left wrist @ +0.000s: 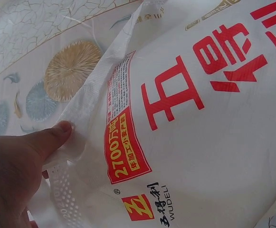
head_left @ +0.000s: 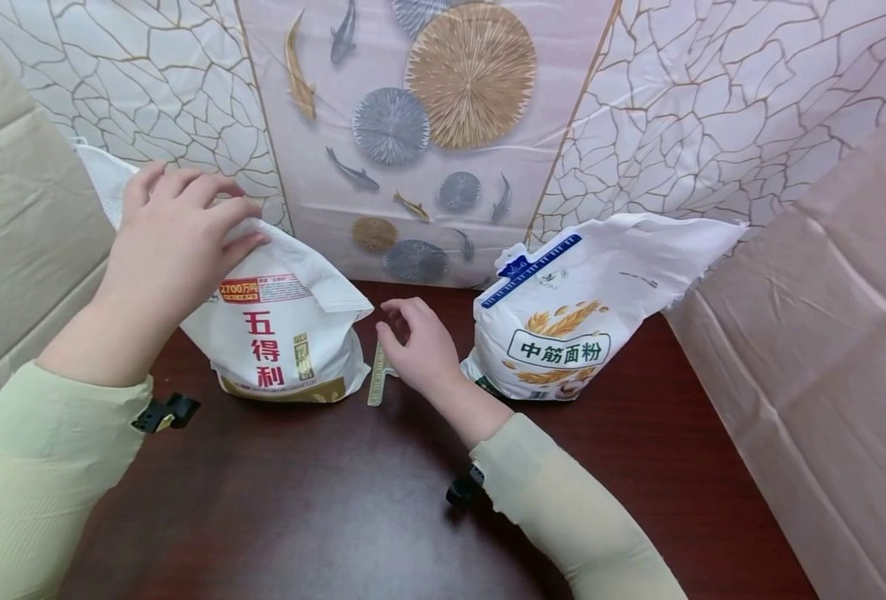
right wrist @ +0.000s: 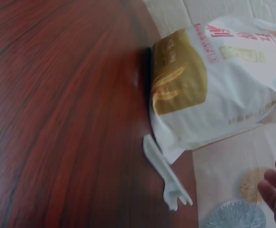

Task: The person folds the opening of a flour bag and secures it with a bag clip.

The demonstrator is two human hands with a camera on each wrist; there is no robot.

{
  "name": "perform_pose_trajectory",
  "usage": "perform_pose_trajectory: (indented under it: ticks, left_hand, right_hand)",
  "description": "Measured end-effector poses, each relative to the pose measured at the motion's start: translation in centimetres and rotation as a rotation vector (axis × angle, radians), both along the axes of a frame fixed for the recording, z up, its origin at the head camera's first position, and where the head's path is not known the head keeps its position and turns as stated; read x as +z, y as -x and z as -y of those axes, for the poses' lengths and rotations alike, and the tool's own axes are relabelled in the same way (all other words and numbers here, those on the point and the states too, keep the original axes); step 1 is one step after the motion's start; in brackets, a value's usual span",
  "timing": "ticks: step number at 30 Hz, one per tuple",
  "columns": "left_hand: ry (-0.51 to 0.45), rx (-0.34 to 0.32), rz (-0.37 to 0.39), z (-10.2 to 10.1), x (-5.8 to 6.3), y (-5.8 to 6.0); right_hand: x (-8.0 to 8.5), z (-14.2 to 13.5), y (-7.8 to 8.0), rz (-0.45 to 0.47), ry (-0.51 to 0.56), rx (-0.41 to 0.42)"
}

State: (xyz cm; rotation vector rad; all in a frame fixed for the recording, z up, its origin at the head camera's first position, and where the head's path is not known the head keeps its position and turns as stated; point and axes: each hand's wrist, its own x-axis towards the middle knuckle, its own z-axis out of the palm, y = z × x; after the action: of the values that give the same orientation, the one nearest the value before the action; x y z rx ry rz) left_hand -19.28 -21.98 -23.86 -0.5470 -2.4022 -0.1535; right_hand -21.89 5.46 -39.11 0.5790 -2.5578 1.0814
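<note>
My left hand (head_left: 172, 237) grips the folded top of a white flour bag (head_left: 322, 333) with red characters, standing at the left. In the left wrist view, the thumb of the left hand (left wrist: 19, 166) presses on the bag's fold; most of the other fingers are hidden. Between the two bags lies a pale bag clip (head_left: 377, 385) with a toothed edge, seen whole as a long clip (right wrist: 164, 168) in the right wrist view. My right hand (head_left: 422, 346) hovers above and beside this clip, fingers loosely bent, holding nothing.
At the right stands a second flour bag (head_left: 563, 350) with green lettering, its top folded over and closed by a blue bag clip (head_left: 530, 271). Patterned cloth (head_left: 427, 200) hangs behind the dark wooden table (head_left: 337, 500). Beige panels (head_left: 825, 333) flank both sides.
</note>
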Motion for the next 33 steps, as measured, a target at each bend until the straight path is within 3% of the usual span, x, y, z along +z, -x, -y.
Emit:
perform_pose_trajectory:
  ticks: [10, 26, 33]
  left_hand:
    - [-0.017, -0.009, -0.017, 0.1, -0.1, 0.0]
    - [-0.045, -0.016, -0.042, 0.2, -0.6, 0.1]
    - [-0.041, -0.011, -0.035, 0.2, -0.5, 0.0]
  right_hand:
    - [-1.2, -1.3, 0.6, 0.169, -0.215, -0.149]
    - [-2.8, -1.0, 1.8, 0.399, -0.407, -0.177]
    - [-4.1, -0.7, 2.0, 0.391, -0.493, -0.176]
